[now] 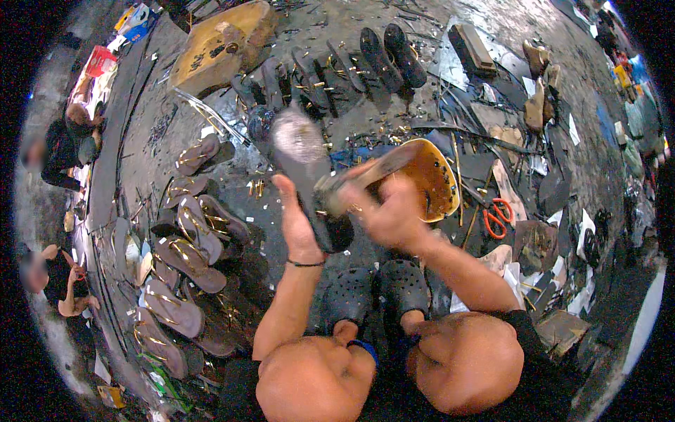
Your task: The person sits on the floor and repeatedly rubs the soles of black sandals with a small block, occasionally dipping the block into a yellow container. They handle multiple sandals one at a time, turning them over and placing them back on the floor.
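A dark sandal [304, 151] stands upright in my left hand [299, 225], its heel end low and a pale, shiny patch showing near the top. The thumb lies along the sandal's left edge; my other left fingers are hidden behind it. Closed around a hammer [383, 165], my right hand [395, 214] is partly smeared by motion. The hammer's blurred head is against or just in front of the sandal's lower half; I cannot tell if they touch. A small gold-coloured bit shows there. Behind the hammer sits a yellow bowl [441, 179] with dark bits inside.
Sandals with gold straps [190, 264] lie grouped at left. More dark footwear [383, 60] stands at the back, near a yellowish tray [225, 46]. Red-handled scissors [498, 218] and scraps lie at right. Two people [67, 151] sit at far left. My feet wear black clogs [348, 295].
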Demonstrator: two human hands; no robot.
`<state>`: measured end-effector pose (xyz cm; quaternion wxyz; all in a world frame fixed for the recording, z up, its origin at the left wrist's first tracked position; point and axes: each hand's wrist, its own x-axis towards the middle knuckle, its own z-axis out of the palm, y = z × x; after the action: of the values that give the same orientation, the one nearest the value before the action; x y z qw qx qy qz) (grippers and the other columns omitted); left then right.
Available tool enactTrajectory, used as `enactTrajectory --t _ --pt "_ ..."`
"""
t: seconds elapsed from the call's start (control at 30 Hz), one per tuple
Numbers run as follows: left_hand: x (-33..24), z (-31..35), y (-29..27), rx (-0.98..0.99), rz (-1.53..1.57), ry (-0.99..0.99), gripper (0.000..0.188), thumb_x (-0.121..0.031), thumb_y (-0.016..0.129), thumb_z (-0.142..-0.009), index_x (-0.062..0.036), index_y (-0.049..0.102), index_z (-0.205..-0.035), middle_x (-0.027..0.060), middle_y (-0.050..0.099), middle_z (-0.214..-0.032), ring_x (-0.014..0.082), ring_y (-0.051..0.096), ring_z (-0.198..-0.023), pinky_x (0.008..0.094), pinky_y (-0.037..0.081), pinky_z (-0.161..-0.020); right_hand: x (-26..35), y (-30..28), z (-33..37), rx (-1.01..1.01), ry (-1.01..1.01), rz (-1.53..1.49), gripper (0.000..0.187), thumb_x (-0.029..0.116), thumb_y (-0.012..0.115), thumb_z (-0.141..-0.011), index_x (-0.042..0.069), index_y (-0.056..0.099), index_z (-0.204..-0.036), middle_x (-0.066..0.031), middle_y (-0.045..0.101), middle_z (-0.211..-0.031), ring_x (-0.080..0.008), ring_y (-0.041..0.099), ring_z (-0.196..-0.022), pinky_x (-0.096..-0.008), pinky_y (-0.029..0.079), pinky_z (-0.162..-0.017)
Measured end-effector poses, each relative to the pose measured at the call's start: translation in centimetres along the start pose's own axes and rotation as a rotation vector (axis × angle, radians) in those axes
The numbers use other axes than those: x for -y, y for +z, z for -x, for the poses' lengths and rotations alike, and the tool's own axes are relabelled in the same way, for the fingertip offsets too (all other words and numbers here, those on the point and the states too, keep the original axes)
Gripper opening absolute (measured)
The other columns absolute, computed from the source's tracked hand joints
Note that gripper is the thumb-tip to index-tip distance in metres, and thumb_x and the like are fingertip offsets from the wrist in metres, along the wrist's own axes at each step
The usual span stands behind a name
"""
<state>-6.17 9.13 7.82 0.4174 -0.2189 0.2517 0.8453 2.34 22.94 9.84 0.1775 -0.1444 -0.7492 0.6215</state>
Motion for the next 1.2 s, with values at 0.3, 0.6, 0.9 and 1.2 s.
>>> enactTrajectory --t 0.3,0.6,0.9,1.2 --pt "-1.1 -2.8 -4.1 0.12 -0.11 0.145 0.073 -0.072 0.053 -0.088 -0.0073 0.059 -0.122 0.0071 0.068 -0.109 0.0225 0.067 -0.091 0.0383 0.057 -0.082 1.0 0.9 2.5 0.048 -0.122 0.049 0.024 0.018 0.074 -0.087 0.001 0.068 -0.103 -0.011 0.07 -0.096 -0.0195 0.067 -0.091 -0.0335 0.052 -0.084" --pt "-1.7 0.5 0.0 0.042 -0.235 0.41 0.069 -0.07 0.053 -0.09 -0.0087 0.061 -0.119 0.0052 0.069 -0.105 0.0204 0.067 -0.088 0.0365 0.058 -0.078 0.8 -1.3 1.1 -0.184 0.099 -0.131 0.022 0.019 0.074 -0.087 0.003 0.068 -0.101 -0.0091 0.072 -0.092 -0.0197 0.069 -0.082 -0.0325 0.054 -0.077" --pt "-0.7 1.2 -0.1 0.099 -0.298 0.239 0.067 -0.068 0.05 -0.091 -0.0077 0.061 -0.118 0.0042 0.068 -0.102 0.0166 0.066 -0.086 0.0325 0.056 -0.072 -3.3 -1.7 -0.1 -0.174 0.109 0.026 0.023 0.022 0.071 -0.09 0.002 0.068 -0.1 -0.0112 0.071 -0.096 -0.0215 0.068 -0.085 -0.0345 0.054 -0.08" --pt "4.6 -8.8 -8.2 -0.029 -0.201 -0.044 0.037 -0.032 0.041 -0.106 -0.0095 0.058 -0.129 0.008 0.067 -0.117 0.025 0.068 -0.101 0.0441 0.056 -0.088 -2.6 -5.5 2.6 -0.228 0.256 -0.243 0.023 0.017 0.063 -0.098 -0.003 0.065 -0.11 -0.0064 0.069 -0.098 -0.0129 0.064 -0.088 -0.029 0.053 -0.08"
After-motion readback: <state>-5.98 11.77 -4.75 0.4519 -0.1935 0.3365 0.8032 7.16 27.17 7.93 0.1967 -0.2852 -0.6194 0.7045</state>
